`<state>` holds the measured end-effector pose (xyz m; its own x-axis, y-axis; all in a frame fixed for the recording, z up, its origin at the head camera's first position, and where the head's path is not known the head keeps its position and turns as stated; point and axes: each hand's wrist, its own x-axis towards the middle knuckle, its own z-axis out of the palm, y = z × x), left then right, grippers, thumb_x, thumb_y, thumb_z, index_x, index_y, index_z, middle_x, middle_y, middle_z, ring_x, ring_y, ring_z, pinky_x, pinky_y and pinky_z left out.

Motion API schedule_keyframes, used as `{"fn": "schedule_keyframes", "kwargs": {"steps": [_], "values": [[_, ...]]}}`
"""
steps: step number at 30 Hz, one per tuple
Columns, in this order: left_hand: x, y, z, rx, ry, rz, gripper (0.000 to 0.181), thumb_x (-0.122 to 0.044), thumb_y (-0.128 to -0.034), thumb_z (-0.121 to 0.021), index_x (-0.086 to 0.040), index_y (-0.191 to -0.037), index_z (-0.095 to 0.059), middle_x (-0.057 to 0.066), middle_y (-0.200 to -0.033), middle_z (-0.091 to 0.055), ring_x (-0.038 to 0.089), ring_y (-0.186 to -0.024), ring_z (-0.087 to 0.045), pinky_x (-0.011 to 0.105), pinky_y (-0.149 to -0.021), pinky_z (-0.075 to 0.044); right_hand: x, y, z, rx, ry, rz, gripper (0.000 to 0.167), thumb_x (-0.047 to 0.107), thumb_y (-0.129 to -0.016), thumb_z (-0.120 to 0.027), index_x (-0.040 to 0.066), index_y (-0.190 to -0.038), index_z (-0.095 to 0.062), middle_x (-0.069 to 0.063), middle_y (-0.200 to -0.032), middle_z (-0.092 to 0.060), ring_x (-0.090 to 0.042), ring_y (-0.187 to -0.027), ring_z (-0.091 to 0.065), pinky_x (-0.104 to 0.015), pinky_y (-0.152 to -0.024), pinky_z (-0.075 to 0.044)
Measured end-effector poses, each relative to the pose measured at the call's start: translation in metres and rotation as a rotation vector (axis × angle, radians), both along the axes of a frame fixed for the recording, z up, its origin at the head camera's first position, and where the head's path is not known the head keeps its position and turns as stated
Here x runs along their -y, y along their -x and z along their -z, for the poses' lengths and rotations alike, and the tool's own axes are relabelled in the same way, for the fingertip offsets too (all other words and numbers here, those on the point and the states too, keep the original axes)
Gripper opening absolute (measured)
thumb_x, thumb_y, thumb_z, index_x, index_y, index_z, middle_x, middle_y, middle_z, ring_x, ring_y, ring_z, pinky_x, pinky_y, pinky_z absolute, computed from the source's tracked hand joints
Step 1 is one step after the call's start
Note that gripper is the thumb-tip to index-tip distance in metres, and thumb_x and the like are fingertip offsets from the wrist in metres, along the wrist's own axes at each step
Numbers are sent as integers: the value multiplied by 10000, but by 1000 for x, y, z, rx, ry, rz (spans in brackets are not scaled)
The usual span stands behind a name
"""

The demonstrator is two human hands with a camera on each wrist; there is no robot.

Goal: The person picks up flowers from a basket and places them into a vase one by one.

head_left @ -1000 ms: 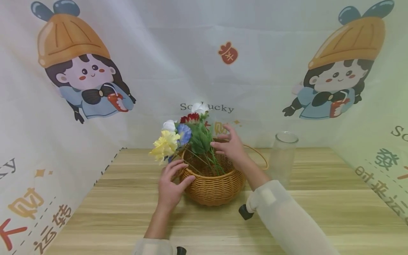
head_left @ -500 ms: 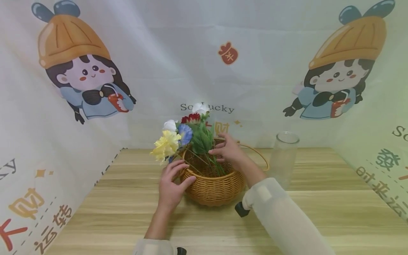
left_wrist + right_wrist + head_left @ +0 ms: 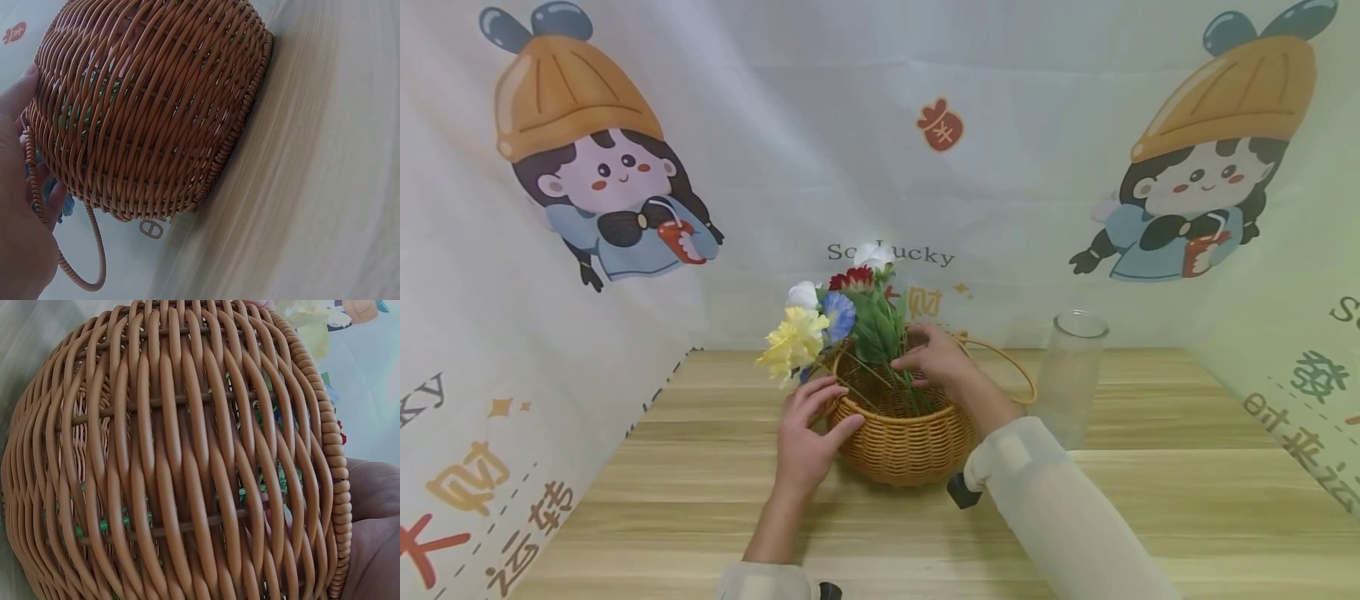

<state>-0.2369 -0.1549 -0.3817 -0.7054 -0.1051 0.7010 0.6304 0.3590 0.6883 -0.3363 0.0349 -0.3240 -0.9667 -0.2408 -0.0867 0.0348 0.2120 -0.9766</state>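
A round brown wicker basket [image 3: 904, 450] stands on the table, holding artificial flowers with green stems [image 3: 917, 398]. Their heads lean left over the rim: a yellow flower [image 3: 793, 337], a blue one [image 3: 839, 315], a red one [image 3: 852, 279] and two white ones [image 3: 874, 255]. My left hand [image 3: 805, 437] holds the basket's left rim, thumb toward the front and fingers toward the back. My right hand [image 3: 943, 362] reaches over the right rim, its bent fingers at the stems. Whether they pinch any is hard to see; in the right wrist view the basket largely hides that hand [image 3: 375, 531].
A clear glass vase [image 3: 1072, 379] stands right of the basket, behind my right forearm. The basket's loop handle [image 3: 1018, 367] sticks out at the right, and another handle [image 3: 94, 275] shows in the left wrist view. A printed curtain [image 3: 775, 142] encloses the wooden table.
My right hand has lowered toward the basket, and its fingers have come closer together beside the stems. The left hand, basket and flowers have stayed about where they were.
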Motion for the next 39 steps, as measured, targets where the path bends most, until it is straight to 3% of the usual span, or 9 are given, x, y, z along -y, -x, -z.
{"fn": "schedule_keyframes", "kwargs": {"steps": [7, 11, 14, 17, 21, 27, 35, 37, 39], "values": [[0, 1, 0, 1, 6, 3, 344, 5, -725, -832, 75, -1031, -691, 265, -1216, -585, 396, -1160, -515, 499, -888, -509, 0, 3, 1, 13, -97, -28, 574, 65, -904, -684, -8, -1419, -441, -198, -1384, -495, -323, -1157, -559, -417, -860, -530], [0, 1, 0, -2, 9, 2, 344, 1, -729, -832, 75, -1033, -691, 267, -1219, -584, 397, -1168, -513, 487, -896, -502, 1, 3, 0, 19, -128, -32, 509, 54, -916, -665, -51, -1378, -479, -184, -1264, -580, -200, -860, -605, -329, -693, -519], [0, 1, 0, -2, 10, 1, 341, -2, -731, -831, 75, -1033, -691, 270, -1221, -582, 396, -1172, -510, 489, -898, -499, 2, 4, 0, 31, -116, -22, 476, 12, -913, -652, -69, -1355, -495, -129, -1042, -621, -113, -585, -457, -270, -545, -417], [-1, 1, -1, 2, 5, 6, 341, -1, -733, -829, 81, -1033, -689, 271, -1225, -580, 397, -1174, -506, 495, -898, -499, 4, 4, 1, 28, -112, -8, 424, -29, -899, -648, -86, -1301, -524, -79, -819, -561, -86, -482, -344, -235, -476, -340], [-1, 1, 0, 5, 7, 0, 345, -4, -729, -833, 78, -1032, -690, 266, -1224, -583, 393, -1173, -507, 457, -901, -508, 6, 5, 3, 11, -169, 22, 285, -26, -887, -664, -82, -1154, -583, -41, -692, -500, -84, -476, -352, -214, -451, -339], [0, 1, 0, -11, 15, -19, 344, -3, -717, -840, 63, -1023, -699, 249, -1209, -597, 388, -1158, -520, 397, -891, -519, 7, 5, 3, -35, -338, 42, 59, 43, -897, -677, 3, -895, -633, -25, -645, -518, -116, -489, -403, -268, -479, -384], [0, 1, 0, -15, 19, -14, 341, -11, -724, -838, 64, -1026, -697, 252, -1206, -596, 372, -1153, -522, 279, -891, -515, 8, 6, 3, -140, -491, 61, 121, 83, -888, -686, 53, -773, -669, -61, -922, -679, -164, -648, -529, -298, -592, -461], [0, 1, 0, -18, 19, -17, 342, -9, -720, -839, 66, -1023, -697, 252, -1202, -598, 377, -1148, -524, 259, -884, -514, 7, 6, 4, -159, -482, 61, 181, 72, -887, -675, 68, -710, -637, -52, -887, -673, -164, -635, -518, -303, -608, -461], [0, 1, 0, -12, 18, -18, 342, -11, -720, -840, 63, -1022, -699, 247, -1203, -599, 375, -1146, -525, 267, -883, -516, 7, 6, 5, -157, -448, 56, 268, 52, -891, -647, 85, -635, -574, -30, -732, -618, -158, -561, -469, -307, -579, -447]]}}
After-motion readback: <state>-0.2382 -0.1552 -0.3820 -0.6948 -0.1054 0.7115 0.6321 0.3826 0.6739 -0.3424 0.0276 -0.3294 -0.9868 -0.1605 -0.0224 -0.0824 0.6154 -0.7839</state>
